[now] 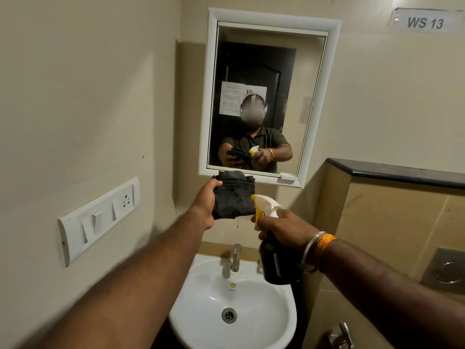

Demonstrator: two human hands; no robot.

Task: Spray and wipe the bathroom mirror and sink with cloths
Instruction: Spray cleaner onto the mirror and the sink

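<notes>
Beige bathroom walls framed the mirror [266, 96], seemingly unwiped; left hand [205, 202] grasped a dark cloth [235, 197], right hand [281, 226] the spray bottle [276, 260], sink [201, 318] untouched

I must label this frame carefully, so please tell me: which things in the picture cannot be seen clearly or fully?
All in the head view:
- Spray bottle: the right hand covers its neck; its label is too dark to read.
- Dark cloth: the left hand hides its left side.
- Mirror: the papers reflected in it are too small to read.
- Sink: the bottom edge cuts off its front rim.
- Spray mist: none can be made out.
</notes>
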